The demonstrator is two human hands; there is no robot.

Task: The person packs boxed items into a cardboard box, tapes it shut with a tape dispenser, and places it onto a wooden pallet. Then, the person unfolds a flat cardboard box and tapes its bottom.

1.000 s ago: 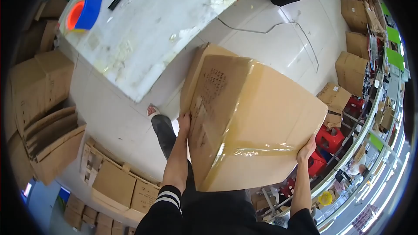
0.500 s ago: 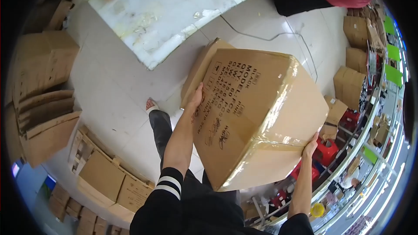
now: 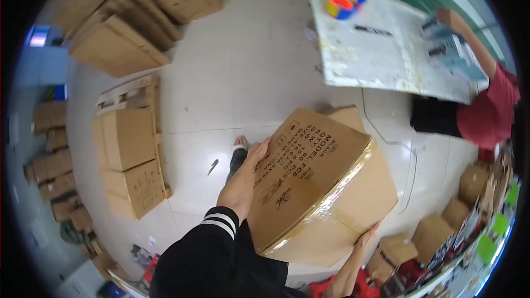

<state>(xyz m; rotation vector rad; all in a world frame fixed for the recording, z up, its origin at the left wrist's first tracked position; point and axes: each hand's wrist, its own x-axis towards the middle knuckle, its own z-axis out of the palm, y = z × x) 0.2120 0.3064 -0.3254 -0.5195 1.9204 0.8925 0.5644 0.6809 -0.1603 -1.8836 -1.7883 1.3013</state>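
Note:
A large brown cardboard box (image 3: 301,171) with black printed text and shiny clear tape along its edges is held up in front of my body. My left hand (image 3: 256,157) presses against its left side, fingers partly hidden at the edge. On the opposite side, low down, my right hand (image 3: 367,237) grips the box near its bottom corner. Behind the box, part of another carton (image 3: 348,117) shows. Both arms reach round the box, which sits tilted in the view.
A pallet (image 3: 160,160) with cartons (image 3: 124,140) stands at left, below stacked and folded cardboard (image 3: 118,44). At upper right, a person in a red top (image 3: 486,113) works at a white table (image 3: 364,58) with tape rolls (image 3: 340,6) and a marker (image 3: 374,30). A cable (image 3: 381,140) crosses the floor.
My view has swung left, bringing the pallet fully into sight and shifting the table to the upper right. The box stays between my hands and sits lower in view.

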